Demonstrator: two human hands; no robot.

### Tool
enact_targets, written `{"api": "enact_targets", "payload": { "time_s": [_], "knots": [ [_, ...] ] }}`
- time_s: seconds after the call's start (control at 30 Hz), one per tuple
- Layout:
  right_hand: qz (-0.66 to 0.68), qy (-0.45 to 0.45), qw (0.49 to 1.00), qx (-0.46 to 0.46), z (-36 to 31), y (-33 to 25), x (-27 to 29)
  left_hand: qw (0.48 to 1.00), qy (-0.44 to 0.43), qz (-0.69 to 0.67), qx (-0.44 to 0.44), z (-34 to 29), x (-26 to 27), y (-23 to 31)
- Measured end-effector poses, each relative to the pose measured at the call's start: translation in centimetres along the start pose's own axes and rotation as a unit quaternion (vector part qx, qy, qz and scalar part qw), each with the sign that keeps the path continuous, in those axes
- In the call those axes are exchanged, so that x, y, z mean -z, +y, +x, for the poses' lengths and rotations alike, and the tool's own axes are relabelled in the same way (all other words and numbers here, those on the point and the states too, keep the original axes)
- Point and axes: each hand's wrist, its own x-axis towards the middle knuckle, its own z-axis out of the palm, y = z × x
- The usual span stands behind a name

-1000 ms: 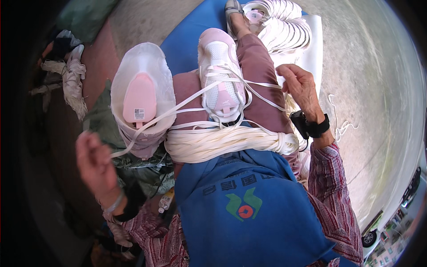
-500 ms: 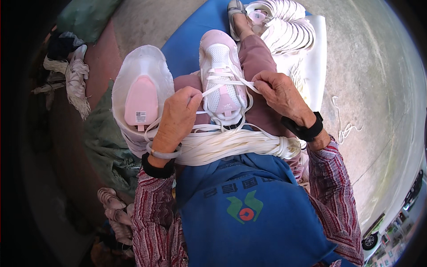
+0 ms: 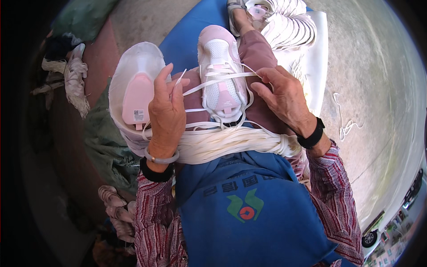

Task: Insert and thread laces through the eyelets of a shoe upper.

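A pink-and-white shoe upper (image 3: 217, 50) lies toe-away across my lap, with a white shoelace (image 3: 213, 82) crossing over its tongue. My left hand (image 3: 167, 109) is left of it, fingers partly raised, with one lace end pinched near the thumb and its tip sticking up. To the right, my right hand (image 3: 284, 95) has its fingertips curled on another stretch of lace. Beside my left hand rests a second upper (image 3: 141, 58), white inside with a pink labelled panel. A thick bundle of white laces (image 3: 222, 144) spans my lap below the shoe.
Stacked white uppers (image 3: 291, 31) sit at the far right on a white sheet. A loose lace (image 3: 341, 118) is on the concrete floor. More uppers (image 3: 76, 73) lie at far left, near a green sack (image 3: 84, 20). A blue apron (image 3: 249, 178) covers my front.
My left hand has turned upward and moved slightly left, its fingers loosening. My right hand's fingers have spread somewhat. The lace that was stretched between them now lies slacker across the upper.
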Motion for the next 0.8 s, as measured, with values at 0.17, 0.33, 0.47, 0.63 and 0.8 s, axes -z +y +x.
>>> {"api": "enact_targets", "payload": {
  "time_s": [0.17, 0.33, 0.47, 0.63, 0.8],
  "knots": [
    [-0.092, -0.025, 0.995, 0.035, 0.2, 1.1, -1.4, 0.973, -0.144, -0.037, 0.174, -1.4, 0.4, 0.4],
    [-0.034, -0.068, 0.996, 0.047, -0.2, 1.6, 0.1, 0.979, -0.166, 0.042, 0.114, -1.8, 0.1, -1.3],
    [-0.005, -0.203, 0.978, 0.049, -1.3, 2.0, 2.1, 0.979, -0.164, 0.056, 0.106, -1.4, 0.1, -1.1],
    [-0.008, -0.115, 0.993, 0.021, -1.8, 0.5, 1.3, 0.978, -0.166, 0.088, 0.092, -0.5, -0.2, -1.2],
    [-0.103, -0.122, 0.985, 0.061, -1.2, 0.2, -0.7, 0.976, -0.161, 0.09, 0.111, 0.2, 0.1, -1.4]
  ]
}}
